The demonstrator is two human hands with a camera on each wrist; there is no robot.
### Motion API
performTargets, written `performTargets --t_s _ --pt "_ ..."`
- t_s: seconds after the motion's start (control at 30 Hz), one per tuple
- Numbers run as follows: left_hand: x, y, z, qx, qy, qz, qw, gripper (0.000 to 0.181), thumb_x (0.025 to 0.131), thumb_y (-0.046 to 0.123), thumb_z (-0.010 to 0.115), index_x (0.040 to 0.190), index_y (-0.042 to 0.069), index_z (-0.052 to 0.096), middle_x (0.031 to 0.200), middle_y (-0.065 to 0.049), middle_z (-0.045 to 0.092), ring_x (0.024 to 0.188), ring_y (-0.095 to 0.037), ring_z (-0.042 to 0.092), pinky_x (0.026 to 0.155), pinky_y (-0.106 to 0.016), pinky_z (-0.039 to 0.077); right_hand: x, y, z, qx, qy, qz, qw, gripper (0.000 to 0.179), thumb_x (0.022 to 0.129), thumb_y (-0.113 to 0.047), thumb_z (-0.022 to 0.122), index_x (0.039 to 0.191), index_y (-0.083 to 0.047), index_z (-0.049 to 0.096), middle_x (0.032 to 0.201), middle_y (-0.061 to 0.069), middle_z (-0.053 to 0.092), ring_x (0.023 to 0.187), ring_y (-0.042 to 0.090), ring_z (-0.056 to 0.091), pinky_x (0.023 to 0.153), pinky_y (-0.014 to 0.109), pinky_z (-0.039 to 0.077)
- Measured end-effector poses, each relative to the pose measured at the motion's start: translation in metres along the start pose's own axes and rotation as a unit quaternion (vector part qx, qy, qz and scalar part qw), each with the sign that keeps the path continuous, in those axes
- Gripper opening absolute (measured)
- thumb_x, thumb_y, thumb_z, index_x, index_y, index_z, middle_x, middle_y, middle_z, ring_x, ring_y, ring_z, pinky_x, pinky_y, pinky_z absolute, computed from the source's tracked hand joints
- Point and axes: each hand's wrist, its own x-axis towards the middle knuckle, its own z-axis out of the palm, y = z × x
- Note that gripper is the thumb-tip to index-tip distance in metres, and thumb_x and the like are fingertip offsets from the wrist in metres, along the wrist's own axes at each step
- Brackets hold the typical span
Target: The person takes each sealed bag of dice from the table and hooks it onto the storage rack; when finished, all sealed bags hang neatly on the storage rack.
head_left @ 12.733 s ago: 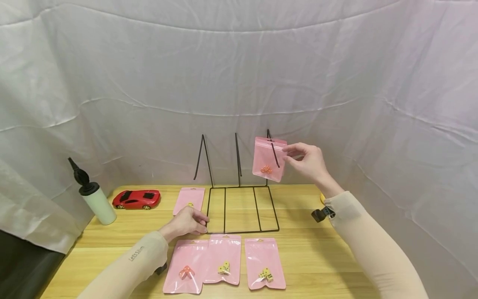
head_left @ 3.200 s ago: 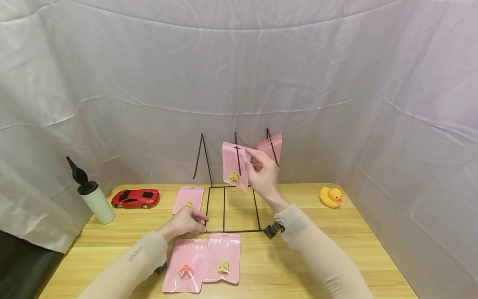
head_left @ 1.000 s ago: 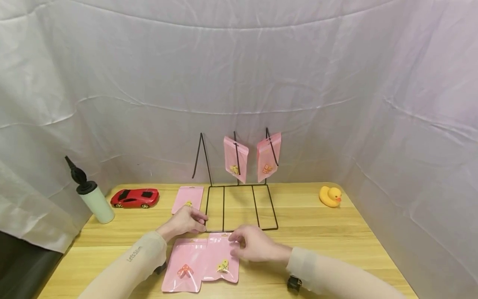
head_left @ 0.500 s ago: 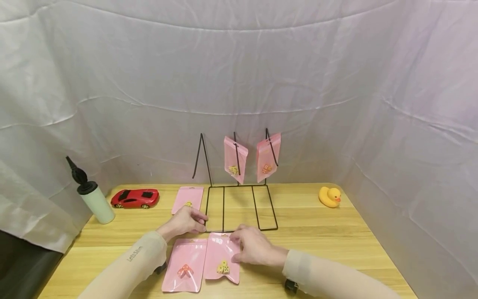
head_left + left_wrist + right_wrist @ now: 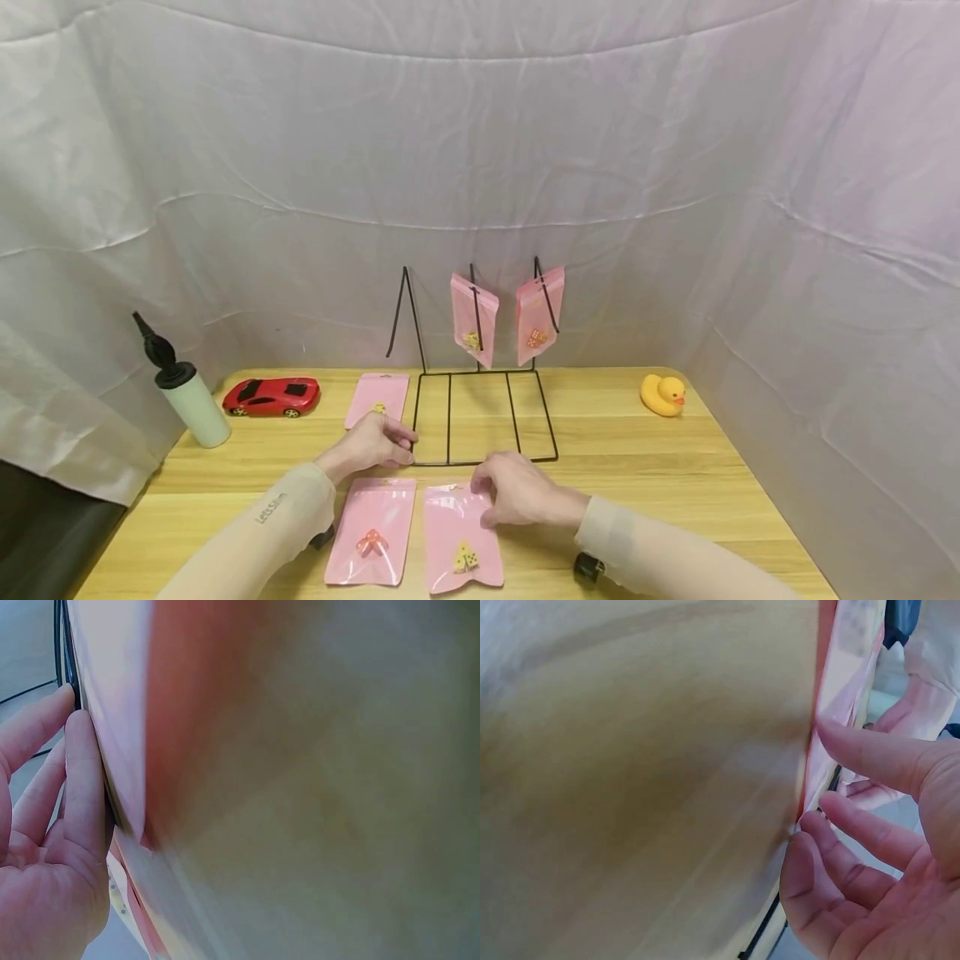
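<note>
The right hand (image 5: 517, 492) has its thumb and bent fingers apart, their tips on the upper right corner and right edge of a pink zip bag with yellow dice (image 5: 448, 529), which lies flat on the wooden surface (image 5: 637, 475) just in front of the black wire rack (image 5: 448, 421). Beside it, a narrow gap to the left, lies a pink zip bag with orange dice (image 5: 381, 507). The left hand (image 5: 367, 446) rests fingertips on the rack's left bar near its front corner; whether that grip pinches the wire or only presses it, I cannot tell. Just behind this hand lies another pink bag (image 5: 375, 396), partly covered by it. Two more hang from the prongs: a middle bag (image 5: 463, 312) with yellow dice and a right-hand bag (image 5: 532, 317) with orange ones. Further out stand a red toy car (image 5: 272, 398), a pale green hand pump (image 5: 197, 412) and a yellow rubber duck (image 5: 662, 396)
</note>
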Motion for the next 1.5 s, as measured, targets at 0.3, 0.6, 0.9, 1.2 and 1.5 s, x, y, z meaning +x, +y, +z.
performTargets --t_s 0.3,0.6,0.9,1.2,1.5 --pt "0.0 -0.001 0.001 0.001 -0.003 -0.003 1.0 0.041 0.086 -0.004 0.092 0.125 -0.006 0.081 0.101 -0.011 0.078 0.085 -0.012 0.073 0.077 -0.034 0.072 0.007 0.003 0.005 -0.013 0.016 0.016 0.9997 0.036 0.078 -0.031 0.103 0.104 -0.015 0.084 0.092 -0.008 0.071 0.083 0.004 0.057 0.078 0.023 0.052" --pt "-0.002 0.001 0.002 0.002 -0.005 0.007 1.0 0.041 0.086 -0.005 0.091 0.125 -0.007 0.08 0.1 -0.011 0.078 0.083 -0.011 0.073 0.077 -0.035 0.072 0.009 0.003 0.0 0.009 -0.008 0.015 0.9998 0.027 0.077 -0.021 0.101 0.072 -0.024 0.075 0.073 -0.015 0.065 0.072 0.003 0.053 0.071 0.021 0.046" --pt "-0.001 0.001 0.004 0.0 -0.007 0.006 1.0 0.042 0.085 -0.004 0.091 0.125 -0.007 0.08 0.1 -0.012 0.079 0.082 -0.012 0.074 0.077 -0.036 0.073 0.007 0.018 -0.002 0.196 0.01 -0.034 0.9799 0.033 0.078 0.005 0.091 0.095 -0.016 0.073 0.082 -0.005 0.072 0.067 0.0 0.061 0.063 0.02 0.058" --pt "0.0 0.003 0.003 0.004 -0.004 0.002 1.0 0.041 0.085 -0.004 0.092 0.124 -0.006 0.081 0.101 -0.013 0.079 0.083 -0.012 0.073 0.076 -0.034 0.072 -0.011 0.012 -0.025 0.254 0.067 -0.112 0.9583 0.041 0.087 0.004 0.09 0.125 -0.004 0.076 0.109 0.017 0.085 0.078 -0.003 0.072 0.072 0.022 0.068" --pt "-0.004 0.013 0.006 0.095 0.054 0.005 0.9941 0.045 0.08 0.0 0.096 0.123 0.005 0.084 0.114 -0.008 0.083 0.104 -0.017 0.074 0.098 -0.042 0.068 -0.026 0.011 -0.038 0.22 0.123 -0.192 0.9486 0.04 0.086 0.006 0.09 0.124 0.001 0.077 0.106 0.02 0.086 0.074 0.005 0.078 0.065 0.021 0.067"
